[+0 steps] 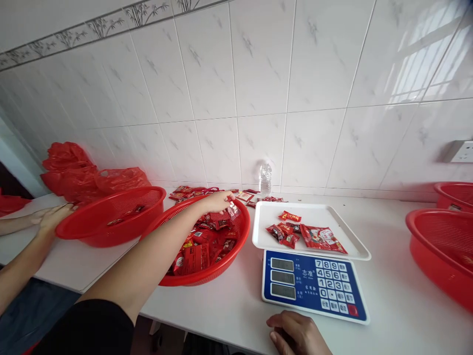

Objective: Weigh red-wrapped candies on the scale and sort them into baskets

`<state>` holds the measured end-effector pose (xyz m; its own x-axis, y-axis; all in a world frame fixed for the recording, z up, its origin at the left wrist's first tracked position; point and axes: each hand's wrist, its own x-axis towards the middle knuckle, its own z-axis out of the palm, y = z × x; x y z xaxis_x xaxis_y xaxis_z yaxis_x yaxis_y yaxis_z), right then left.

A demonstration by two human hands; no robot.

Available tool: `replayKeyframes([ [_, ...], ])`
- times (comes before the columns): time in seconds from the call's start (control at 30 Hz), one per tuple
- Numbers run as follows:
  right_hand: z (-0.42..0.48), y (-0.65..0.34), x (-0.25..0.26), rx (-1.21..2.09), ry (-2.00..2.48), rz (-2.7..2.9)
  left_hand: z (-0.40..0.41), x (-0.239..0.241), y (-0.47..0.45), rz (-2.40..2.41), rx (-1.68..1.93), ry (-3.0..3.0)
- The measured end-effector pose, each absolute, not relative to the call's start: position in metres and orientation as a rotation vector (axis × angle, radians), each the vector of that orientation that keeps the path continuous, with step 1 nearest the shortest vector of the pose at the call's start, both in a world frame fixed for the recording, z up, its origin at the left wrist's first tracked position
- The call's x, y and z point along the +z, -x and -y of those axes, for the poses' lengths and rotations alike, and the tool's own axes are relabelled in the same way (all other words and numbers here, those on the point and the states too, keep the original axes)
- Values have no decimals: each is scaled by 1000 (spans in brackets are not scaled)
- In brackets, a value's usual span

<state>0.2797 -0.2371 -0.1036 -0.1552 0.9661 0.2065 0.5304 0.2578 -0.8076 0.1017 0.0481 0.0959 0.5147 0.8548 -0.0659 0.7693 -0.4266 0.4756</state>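
My left hand [219, 201] reaches over the far right rim of a red plastic basket [242, 246]. Its fingers are closed on a small red candy packet [232, 211]. Below it, the basket holds many red wrapped snack packets [197, 256]. My right hand [297, 331] rests at the table's front edge, just below a blue and white electronic scale [314, 286]. Its fingers are loosely curled with a gap at the thumb, and no object shows in it. On the scale's white tray [266, 209] lie several small candies [283, 232] and a larger red packet [323, 239].
A clear bottle [265, 178] and scattered red packets [185, 192] line the tiled wall. Left, a co-worker's hands [53, 217] are beside another red basket [111, 231], near red plastic bags [74, 172]. More red baskets [439, 241] stand at right.
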Motion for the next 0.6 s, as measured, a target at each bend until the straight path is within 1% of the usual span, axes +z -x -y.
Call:
replayKeyframes([
  [0.07, 237, -281, -98, 762, 1363, 1833, -39, 102, -116, -1225, 385, -2248],
  [0.13, 236, -282, -93, 755, 1360, 1847, -31, 103, -134, -1083, 441, -2209],
  [0.23, 236, -283, -89, 747, 1362, 1833, -19, 96, -162, -934, 387, -2264],
  [0.4, 233, -282, -91, 691, 1352, 1821, 7, 72, -200, -1022, 237, -2711],
  [0.5, 232, -279, -94, 630, 1354, 1841, 19, 60, -215, -1022, 124, -2752],
  [0.6, 234, -280, -97, 546, 1319, 1865, 19, 53, -218, -965, 155, -2754],
])
